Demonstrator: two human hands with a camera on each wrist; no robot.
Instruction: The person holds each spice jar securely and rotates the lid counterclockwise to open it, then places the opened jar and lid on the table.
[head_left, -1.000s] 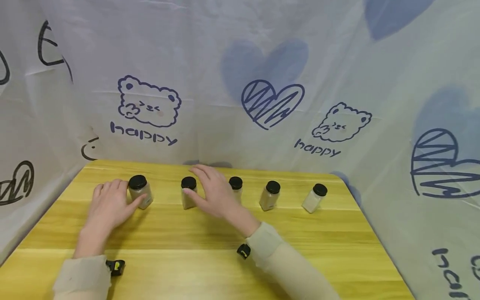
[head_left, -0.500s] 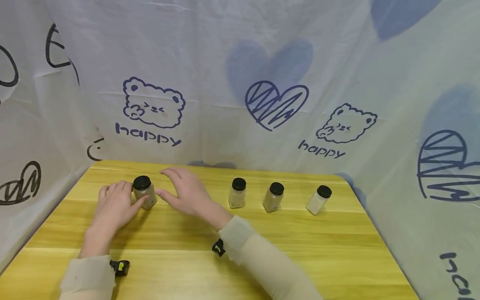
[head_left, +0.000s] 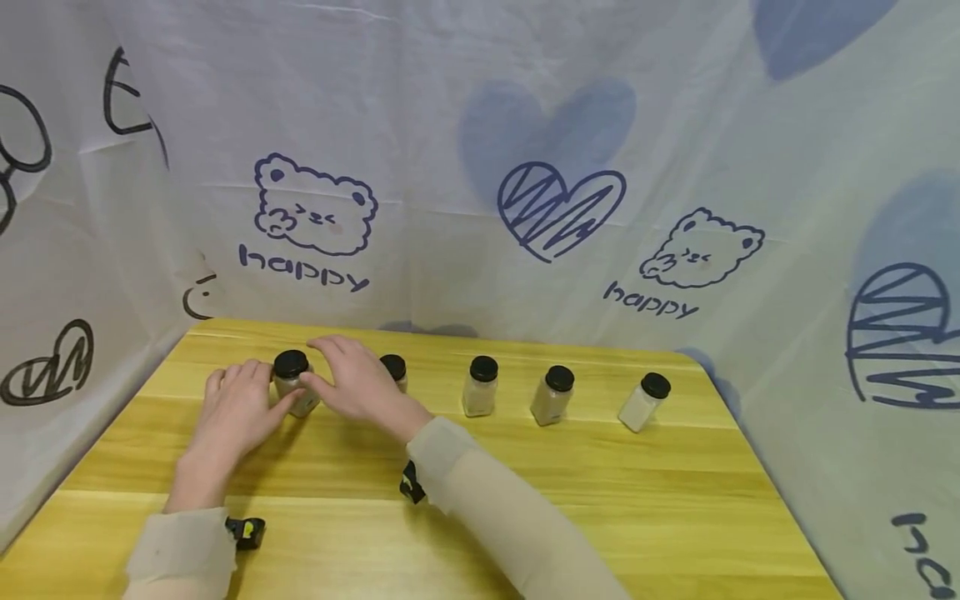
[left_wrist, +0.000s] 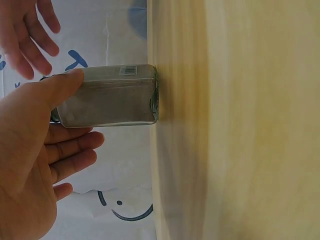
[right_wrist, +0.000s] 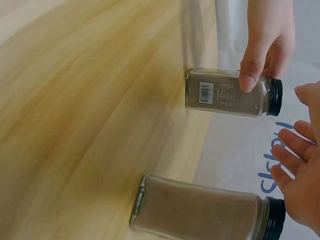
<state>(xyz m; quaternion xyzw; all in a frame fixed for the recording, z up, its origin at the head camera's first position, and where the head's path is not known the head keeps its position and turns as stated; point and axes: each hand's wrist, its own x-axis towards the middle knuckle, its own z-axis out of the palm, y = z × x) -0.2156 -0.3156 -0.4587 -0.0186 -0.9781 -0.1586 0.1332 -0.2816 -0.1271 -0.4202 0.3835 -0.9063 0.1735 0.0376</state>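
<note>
The leftmost jar (head_left: 290, 365), square clear glass with a black screw lid and greyish contents, stands upright on the table. My left hand (head_left: 236, 412) holds it, thumb on the near side and fingers behind; the left wrist view shows the thumb (left_wrist: 67, 86) pressed near its shoulder. My right hand (head_left: 356, 385) is just right of its lid, fingers straight and spread, holding nothing. In the right wrist view, a small gap separates that hand (right_wrist: 305, 165) from the lid (right_wrist: 275, 97). A second jar (head_left: 394, 369) stands behind my right wrist, partly hidden.
Farther right along the yellow wood-grain table (head_left: 337, 533) stand similar jars: one mid-row (head_left: 480, 387), another beside it (head_left: 552, 396), and a paler one (head_left: 644, 402) at the end. A printed white cloth (head_left: 435, 250) hangs behind the table and along its sides.
My right hand has travelled left, from around the second jar to beside the leftmost jar's lid. My left hand keeps its hold there. The head view has shifted slightly.
</note>
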